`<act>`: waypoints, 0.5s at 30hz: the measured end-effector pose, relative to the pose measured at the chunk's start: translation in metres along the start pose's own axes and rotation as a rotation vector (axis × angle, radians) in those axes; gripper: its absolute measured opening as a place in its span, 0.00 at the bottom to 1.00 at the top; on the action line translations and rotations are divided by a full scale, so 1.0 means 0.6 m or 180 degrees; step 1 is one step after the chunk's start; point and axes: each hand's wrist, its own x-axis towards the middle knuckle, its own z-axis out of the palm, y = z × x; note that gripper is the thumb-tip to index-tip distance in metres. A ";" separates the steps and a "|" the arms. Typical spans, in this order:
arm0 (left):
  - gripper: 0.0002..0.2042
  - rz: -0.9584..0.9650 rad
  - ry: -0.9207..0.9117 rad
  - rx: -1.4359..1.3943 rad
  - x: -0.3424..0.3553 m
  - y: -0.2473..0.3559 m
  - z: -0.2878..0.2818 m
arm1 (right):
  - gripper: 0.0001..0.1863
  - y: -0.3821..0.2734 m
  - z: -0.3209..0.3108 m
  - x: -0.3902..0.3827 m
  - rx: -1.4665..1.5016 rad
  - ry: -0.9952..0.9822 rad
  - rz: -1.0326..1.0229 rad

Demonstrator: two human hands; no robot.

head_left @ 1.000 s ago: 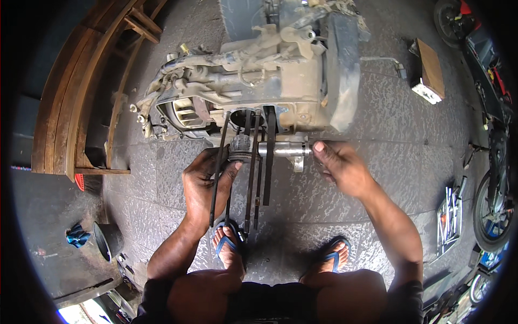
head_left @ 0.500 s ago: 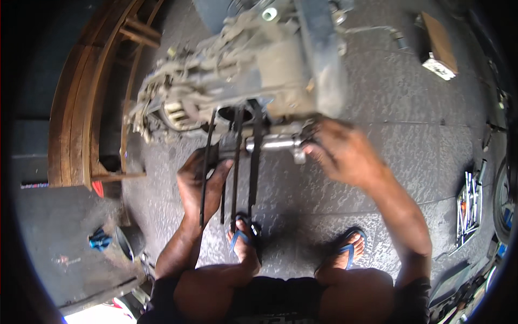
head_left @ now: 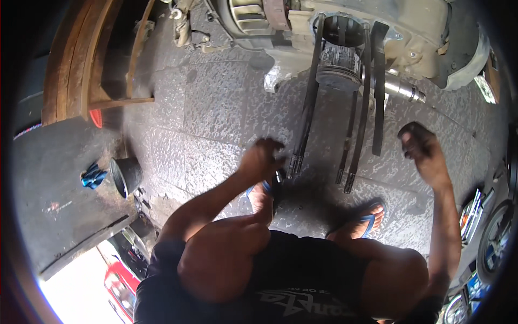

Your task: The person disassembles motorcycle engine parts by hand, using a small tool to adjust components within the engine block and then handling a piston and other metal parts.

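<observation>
A piston (head_left: 339, 69) hangs out of the engine's cylinder opening, its dark crown facing me. A shiny silver cylindrical metal piece (head_left: 402, 89) sticks out from the piston's right side, touched by neither hand. Long dark studs (head_left: 306, 102) reach toward me, with a flat black strip (head_left: 379, 89) beside them. My left hand (head_left: 263, 162) is by the left studs' threaded ends, fingers bent and apart, nothing visible between them. My right hand (head_left: 423, 151), its fingers blackened, is raised right of the strip. Those fingers are curled; whatever they may hold is hidden.
The engine (head_left: 413, 35) spans the top of the view. At left stand a wooden bench (head_left: 70, 65) and a dark bucket (head_left: 125, 175), near a blue cloth (head_left: 93, 176). Tools (head_left: 472, 213) and a wheel (head_left: 495, 237) are at right. My sandalled feet are below the studs.
Both hands have come away from the piston area and the silver piece, down toward me and farther apart. The silver piece stays at the piston. My view has shifted, placing the engine higher and farther right.
</observation>
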 end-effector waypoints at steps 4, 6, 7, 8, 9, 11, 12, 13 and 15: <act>0.21 0.0539 -0.0390 0.1066 -0.067 -0.011 0.072 | 0.06 0.086 0.037 -0.041 -0.0045 -0.0224 0.0676; 0.20 -0.0545 0.0427 0.0260 -0.100 -0.108 0.185 | 0.09 0.170 0.090 -0.049 -0.0691 -0.0579 0.0035; 0.16 0.0121 -0.0283 0.0809 -0.098 -0.122 0.180 | 0.13 0.196 0.113 -0.049 -0.0848 -0.0755 0.0050; 0.12 0.0897 -0.0877 0.1427 -0.082 -0.127 0.159 | 0.17 0.214 0.154 -0.042 -0.0858 -0.0937 -0.0043; 0.15 0.0921 -0.0606 -0.0072 -0.046 -0.052 0.116 | 0.21 0.234 0.187 -0.042 -0.0824 -0.1067 -0.0025; 0.23 -0.0461 -0.0768 0.0186 -0.059 -0.136 0.159 | 0.29 0.212 0.257 -0.013 -0.0670 -0.1397 -0.0105; 0.19 -0.0617 -0.1064 -0.0568 -0.020 -0.071 0.147 | 0.33 0.263 0.307 -0.035 -0.0429 -0.0618 -0.0527; 0.15 -0.1019 -0.1395 -0.1668 0.001 -0.014 0.117 | 0.35 0.233 0.324 -0.029 -0.0438 -0.0503 -0.1052; 0.13 -0.1480 -0.1624 -0.3049 0.028 0.067 0.071 | 0.31 0.144 0.310 -0.013 -0.0069 -0.0969 -0.0845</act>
